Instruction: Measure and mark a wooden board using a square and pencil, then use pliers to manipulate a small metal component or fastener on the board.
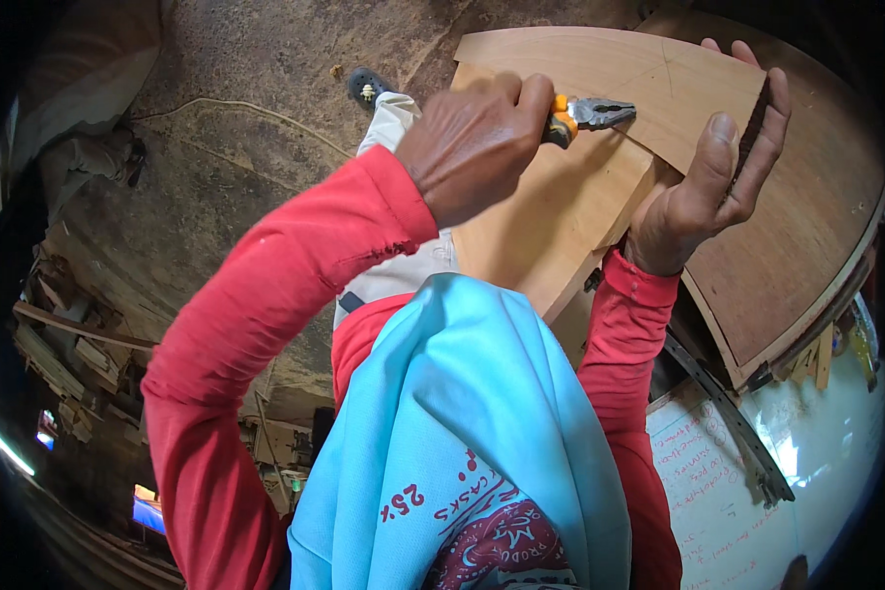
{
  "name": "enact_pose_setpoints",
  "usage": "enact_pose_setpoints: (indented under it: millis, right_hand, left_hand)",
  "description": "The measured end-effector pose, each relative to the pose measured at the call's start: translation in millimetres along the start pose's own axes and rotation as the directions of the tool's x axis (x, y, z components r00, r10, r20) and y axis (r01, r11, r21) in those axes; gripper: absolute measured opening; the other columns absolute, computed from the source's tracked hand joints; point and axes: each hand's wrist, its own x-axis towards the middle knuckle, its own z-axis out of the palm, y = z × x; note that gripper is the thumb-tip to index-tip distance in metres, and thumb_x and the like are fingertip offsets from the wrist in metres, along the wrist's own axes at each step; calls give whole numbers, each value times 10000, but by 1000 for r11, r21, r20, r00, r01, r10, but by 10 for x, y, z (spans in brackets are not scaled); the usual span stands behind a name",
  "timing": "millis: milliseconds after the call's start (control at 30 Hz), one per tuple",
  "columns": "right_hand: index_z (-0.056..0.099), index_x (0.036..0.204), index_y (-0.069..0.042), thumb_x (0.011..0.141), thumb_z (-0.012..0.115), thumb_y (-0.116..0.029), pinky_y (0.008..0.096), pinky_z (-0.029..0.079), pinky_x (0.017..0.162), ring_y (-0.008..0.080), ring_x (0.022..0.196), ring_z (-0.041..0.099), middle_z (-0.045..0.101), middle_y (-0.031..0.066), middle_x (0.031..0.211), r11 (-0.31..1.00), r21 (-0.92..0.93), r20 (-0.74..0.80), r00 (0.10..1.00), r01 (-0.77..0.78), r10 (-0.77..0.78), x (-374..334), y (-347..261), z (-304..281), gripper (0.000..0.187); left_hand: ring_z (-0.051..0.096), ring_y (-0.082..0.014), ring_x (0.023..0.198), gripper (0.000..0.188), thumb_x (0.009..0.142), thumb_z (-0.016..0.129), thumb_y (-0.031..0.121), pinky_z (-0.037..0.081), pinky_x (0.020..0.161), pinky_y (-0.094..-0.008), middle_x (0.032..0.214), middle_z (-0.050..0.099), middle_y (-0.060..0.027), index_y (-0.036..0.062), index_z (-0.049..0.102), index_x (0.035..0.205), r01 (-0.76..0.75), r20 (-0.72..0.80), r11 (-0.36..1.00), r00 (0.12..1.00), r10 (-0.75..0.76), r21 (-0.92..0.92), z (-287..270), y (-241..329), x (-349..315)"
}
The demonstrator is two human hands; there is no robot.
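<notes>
My left hand [487, 138] is closed around the orange and black handles of a pair of pliers [605, 113]. The pliers' metal jaws point right, over the lower edge of a light wooden panel [570, 69]; whether they grip anything I cannot tell. My right hand [698, 197] holds that panel by its right end, with the thumb on the near side and fingertips showing past the far edge. Faint pencil lines cross the panel's face. Beneath it lies a pale wooden piece with a thick side [546, 216].
A brown wooden top with a curved edge [796, 246] lies to the right. Below it are a dark metal rail [733, 423] and a white board with red writing [718, 511]. A light blue cloth [442, 393] fills the lower middle. Wood offcuts [79, 354] lie at left.
</notes>
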Motion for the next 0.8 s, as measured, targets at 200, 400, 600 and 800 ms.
enact_pose_setpoints:
  millis: [200,400,600,800]
  right_hand:
    - [364,1521,72,989,432,-88,512,482,1119,409,1287,593,532,284,1439,997,-40,56,997,58,-56,0,64,3,559]
    - [364,1522,70,992,436,-100,509,474,1125,411,1285,595,533,283,1438,998,-16,73,995,63,-61,2,32,67,561]
    - [353,1530,59,995,447,-115,513,466,1131,409,1302,583,529,274,1447,999,-22,41,999,34,-33,25,58,-19,571]
    - [329,1540,51,999,468,-163,523,443,1147,419,1323,560,515,274,1461,999,-44,43,999,-3,5,-14,-34,52,598]
  left_hand:
    - [582,-305,663,174,991,607,82,434,607,-439,691,529,-187,-22,490,1066,325,211,709,946,-248,-626,186,319,-190]
    - [566,-201,650,207,1011,627,157,473,622,-391,740,585,-96,-36,553,1024,443,406,253,895,-186,-860,144,253,-195]
    - [581,-231,669,209,1031,623,160,465,622,-384,784,583,-75,-17,512,1029,377,358,113,921,-155,-919,203,298,-256]
    - [570,-400,725,227,993,640,108,427,649,-470,791,561,-206,2,455,1070,249,94,757,966,-243,-604,191,226,-336]
